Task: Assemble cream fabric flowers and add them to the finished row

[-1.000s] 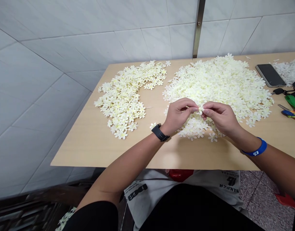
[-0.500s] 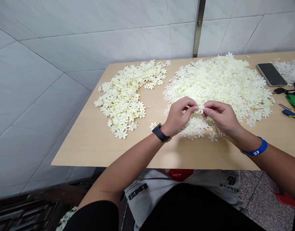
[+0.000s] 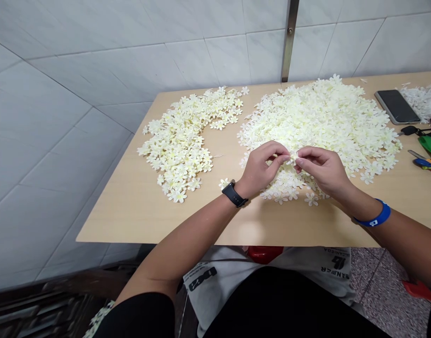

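A flower was held pinched between the fingertips of the left hand and the right hand, both closed narrowly on it. It was kept just above the near edge of the big pile. A black watch was worn on the left wrist and a blue band on the right.

To the left, well apart from the hands, a smaller pile was spread in a curve. Both piles were laid on a pale wood-look table, set in a corner of walls covered in large white tiles. A metal strip was fixed upright on the far wall. At the far right a phone, scissors and a whiter heap were seen. Speckled floor was shown below the table's near right.

The flower was cream-white and small, largely hidden by the fingers; its petals could not be counted.
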`<control>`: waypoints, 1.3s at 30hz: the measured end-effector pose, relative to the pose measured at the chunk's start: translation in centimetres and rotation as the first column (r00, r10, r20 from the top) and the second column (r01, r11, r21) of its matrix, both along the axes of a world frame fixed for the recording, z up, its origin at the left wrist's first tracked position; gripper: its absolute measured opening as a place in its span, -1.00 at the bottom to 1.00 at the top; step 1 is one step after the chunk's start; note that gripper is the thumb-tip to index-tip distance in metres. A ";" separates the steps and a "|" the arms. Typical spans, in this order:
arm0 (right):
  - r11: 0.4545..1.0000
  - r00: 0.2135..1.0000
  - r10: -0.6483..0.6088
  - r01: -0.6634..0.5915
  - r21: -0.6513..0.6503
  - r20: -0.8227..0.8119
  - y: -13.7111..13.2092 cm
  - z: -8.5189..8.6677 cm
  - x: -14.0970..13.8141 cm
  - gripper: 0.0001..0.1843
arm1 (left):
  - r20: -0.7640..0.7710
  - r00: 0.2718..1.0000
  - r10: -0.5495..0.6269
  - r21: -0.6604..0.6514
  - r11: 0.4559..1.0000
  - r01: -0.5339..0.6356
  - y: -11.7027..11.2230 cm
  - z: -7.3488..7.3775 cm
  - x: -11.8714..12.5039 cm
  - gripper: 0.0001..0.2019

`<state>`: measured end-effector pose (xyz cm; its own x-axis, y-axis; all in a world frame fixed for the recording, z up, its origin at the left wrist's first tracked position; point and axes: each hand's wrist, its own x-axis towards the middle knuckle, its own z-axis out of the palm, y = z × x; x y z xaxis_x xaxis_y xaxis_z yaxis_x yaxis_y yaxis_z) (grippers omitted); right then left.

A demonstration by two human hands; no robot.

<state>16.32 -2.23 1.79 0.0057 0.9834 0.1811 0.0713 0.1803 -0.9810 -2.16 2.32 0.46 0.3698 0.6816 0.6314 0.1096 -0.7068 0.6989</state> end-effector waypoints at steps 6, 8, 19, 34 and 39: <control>1.000 1.000 -0.021 0.020 0.011 0.024 -0.1 0.0 0.0 -0.78 | 0.020 1.000 -0.018 0.025 1.000 0.018 0.0 0.0 0.1 -0.85; 0.999 0.999 -0.028 0.027 0.019 0.041 -0.1 0.0 -0.1 -0.77 | 0.021 1.000 -0.023 0.036 0.999 0.022 0.0 0.0 0.1 -0.87; 0.998 0.993 -0.053 0.049 0.037 0.105 -0.1 -0.3 0.0 -0.81 | -0.025 0.999 -0.043 0.059 0.997 0.044 -0.2 -0.2 0.2 -0.86; 0.985 0.980 -0.132 0.114 0.129 0.149 -0.2 -0.5 -0.3 -0.88 | -0.022 1.000 0.005 -0.019 1.000 -0.006 -0.2 -0.3 0.4 -0.86; 0.987 0.978 -0.129 0.112 0.115 0.161 -0.2 -0.7 -0.4 -0.90 | -0.007 1.000 0.011 0.006 1.000 -0.011 -0.4 -0.2 0.4 -0.88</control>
